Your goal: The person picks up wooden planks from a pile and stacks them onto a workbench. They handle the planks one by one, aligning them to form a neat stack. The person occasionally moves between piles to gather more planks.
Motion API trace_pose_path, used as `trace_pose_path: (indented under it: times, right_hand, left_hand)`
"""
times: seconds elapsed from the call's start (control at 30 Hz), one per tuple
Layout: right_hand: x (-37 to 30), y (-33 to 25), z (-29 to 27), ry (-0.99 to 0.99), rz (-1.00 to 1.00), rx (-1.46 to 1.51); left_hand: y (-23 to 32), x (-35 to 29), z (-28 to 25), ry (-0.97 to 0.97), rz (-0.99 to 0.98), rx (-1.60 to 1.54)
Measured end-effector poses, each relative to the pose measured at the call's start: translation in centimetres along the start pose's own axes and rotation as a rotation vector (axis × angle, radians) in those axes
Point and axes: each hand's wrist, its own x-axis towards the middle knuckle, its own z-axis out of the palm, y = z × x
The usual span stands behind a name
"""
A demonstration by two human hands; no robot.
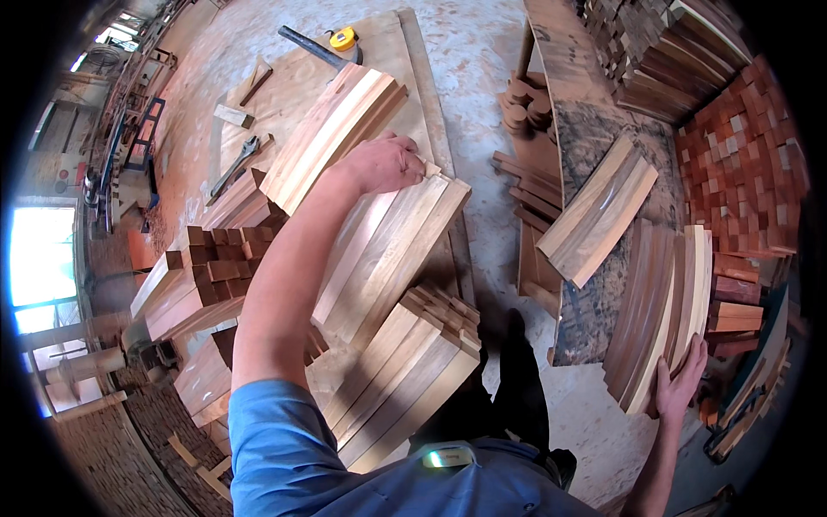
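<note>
My left hand (385, 164) reaches over a stack of pale wooden slats (388, 250), its fingers curled round the far end of a slat. Which slat it grips is partly hidden under the hand. Just beyond that wrist lies another bundle of light slats (332, 129). At the right, my right hand (682, 379) is on the near end of a row of curved brown and pale slats (652, 302) on the bench. Its thumb and fingers straddle the outer pale slat. A few joined slats (600, 211) lie at an angle on the bench farther in.
A yellow tape measure (343, 39), a dark metal bar (314, 47) and an adjustable wrench (234, 168) lie on the left table. Dark-ended wood blocks (220, 267) and another slat stack (405, 370) stand near my body. The dark-stained bench (586, 327) is right; reddish blocks (741, 155) are piled behind.
</note>
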Motion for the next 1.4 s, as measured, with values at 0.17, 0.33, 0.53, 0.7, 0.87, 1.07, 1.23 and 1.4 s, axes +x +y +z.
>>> trace_pose_path:
  times: [0.17, 0.33, 0.53, 0.7, 0.87, 1.07, 1.23, 1.4]
  right_hand:
    - [0.0, 0.2, -0.1, -0.007, -0.005, 0.002]
    - [0.0, -0.2, -0.1, -0.020, 0.030, 0.006]
    - [0.1, 0.0, 0.0, 0.006, -0.006, 0.027]
    - [-0.1, 0.2, 0.1, 0.004, 0.003, 0.003]
    - [0.0, 0.5, 0.2, 0.002, 0.003, 0.006]
    - [0.0, 0.6, 0.4, 0.023, 0.004, 0.008]
    - [0.0, 0.2, 0.3, 0.025, 0.017, 0.010]
    - [0.0, 0.1, 0.1, 0.007, 0.035, 0.002]
  left_hand:
    - [-0.6, -0.6, 0.5, 0.043, 0.006, -0.031]
    - [-0.8, -1.6, 1.2, 0.041, 0.009, -0.015]
    - [0.6, -5.1, 2.0, 0.311, -0.326, -0.086]
    - [2.6, -10.4, 3.1, 0.161, -0.703, -0.322]
    - [2.2, -13.1, 3.9, 0.124, -0.663, -0.353]
    - [1.6, -14.5, 4.5, 0.099, -0.598, -0.253]
    - [3.6, -13.6, 2.9, 0.046, -0.616, -0.243]
    - [3.6, -13.7, 2.8, 0.075, -0.667, -0.260]
